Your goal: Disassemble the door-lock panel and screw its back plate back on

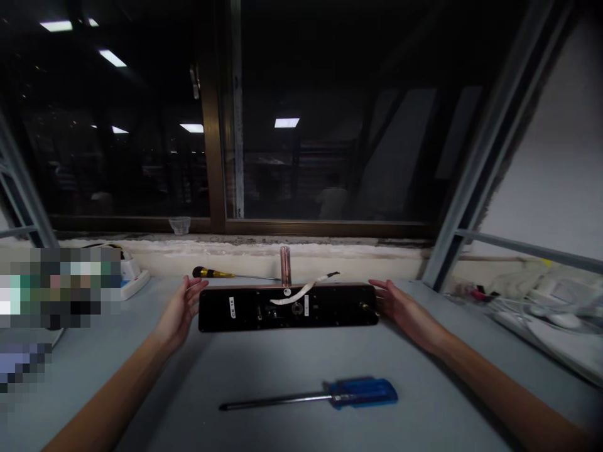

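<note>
A long black panel [247,309] lies across the middle of the table, its underside with screws and small white labels facing me. A copper-coloured tube [285,266] rises behind its middle, and a white sleeved cable [306,290] comes out of the panel. At the panel's left end is my left hand [178,314], fingers spread and no thumb over the face. My right hand [404,315] is at the other end, fingers stretched out and partly hidden by the panel. Whether either hand presses on the ends I cannot tell.
A blue-handled screwdriver [362,392] lies in front of the panel. Behind it is a screwdriver with a black and yellow handle [213,272]. A white power strip [135,282] is at left, and bagged parts [556,314] lie at right. A clear cup [179,225] stands on the sill.
</note>
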A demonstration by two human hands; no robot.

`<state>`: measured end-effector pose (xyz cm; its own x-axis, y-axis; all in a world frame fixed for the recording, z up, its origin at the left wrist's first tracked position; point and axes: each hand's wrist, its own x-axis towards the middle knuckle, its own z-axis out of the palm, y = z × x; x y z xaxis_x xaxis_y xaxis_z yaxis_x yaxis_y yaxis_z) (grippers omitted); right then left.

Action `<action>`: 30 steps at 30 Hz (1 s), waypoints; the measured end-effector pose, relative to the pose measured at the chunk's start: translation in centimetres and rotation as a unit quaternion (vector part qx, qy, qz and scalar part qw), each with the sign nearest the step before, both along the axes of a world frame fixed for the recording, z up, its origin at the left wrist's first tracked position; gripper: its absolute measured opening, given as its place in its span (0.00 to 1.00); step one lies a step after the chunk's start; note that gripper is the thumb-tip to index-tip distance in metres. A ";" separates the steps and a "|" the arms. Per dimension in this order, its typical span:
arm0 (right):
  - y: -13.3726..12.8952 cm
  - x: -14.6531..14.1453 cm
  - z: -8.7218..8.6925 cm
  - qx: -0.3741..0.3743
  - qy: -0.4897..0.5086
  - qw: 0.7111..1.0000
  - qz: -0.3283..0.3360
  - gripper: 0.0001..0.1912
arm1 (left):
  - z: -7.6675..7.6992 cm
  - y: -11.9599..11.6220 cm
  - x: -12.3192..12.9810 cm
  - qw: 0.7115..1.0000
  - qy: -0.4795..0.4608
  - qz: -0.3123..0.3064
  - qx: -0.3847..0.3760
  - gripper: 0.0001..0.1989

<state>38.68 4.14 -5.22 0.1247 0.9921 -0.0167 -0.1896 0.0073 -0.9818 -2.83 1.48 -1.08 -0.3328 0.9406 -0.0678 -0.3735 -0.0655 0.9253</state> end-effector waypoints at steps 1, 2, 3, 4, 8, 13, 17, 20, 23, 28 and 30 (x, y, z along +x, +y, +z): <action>-0.2 -0.2 0.0 0.002 0.002 1.000 0.003 0.15 | 0.0 0.0 0.1 1.000 -0.001 0.000 0.000 0.14; -0.4 -0.6 0.1 0.007 0.005 1.000 0.007 0.17 | 0.1 -0.1 0.2 1.000 -0.002 0.000 0.001 0.14; -0.6 -1.0 0.2 0.011 0.010 1.000 0.013 0.19 | 0.1 -0.2 0.4 1.000 -0.002 0.000 0.002 0.14; -0.9 -1.4 0.4 0.015 0.018 1.000 0.018 0.21 | 0.2 -0.3 0.7 1.000 -0.002 0.000 0.004 0.14; -1.8 -2.9 1.0 0.003 0.059 0.998 0.026 0.24 | 0.4 -0.6 1.4 1.000 -0.003 0.007 0.007 0.15; -2.1 -3.0 1.3 -0.004 0.083 0.996 0.039 0.27 | 0.4 -0.8 1.4 1.000 -0.004 0.003 0.004 0.17; -2.1 -2.8 1.3 -0.004 0.088 0.995 0.043 0.27 | 0.1 -0.7 1.2 1.000 -0.006 -0.020 0.011 0.17; -2.1 -2.8 1.3 -0.003 0.088 0.995 0.044 0.27 | -0.1 -0.6 1.1 0.999 -0.004 -0.032 0.011 0.18; -2.0 -2.7 1.2 0.000 0.083 0.996 0.041 0.27 | -0.2 -0.5 1.0 0.999 -0.003 -0.031 0.014 0.19; -1.9 -2.6 1.0 -0.004 0.088 0.995 0.049 0.29 | -0.1 -0.5 0.9 0.999 -0.009 -0.026 0.022 0.19; -2.0 -2.6 1.0 -0.009 0.097 0.994 0.048 0.29 | -0.1 -0.5 0.9 0.999 -0.009 -0.028 0.022 0.19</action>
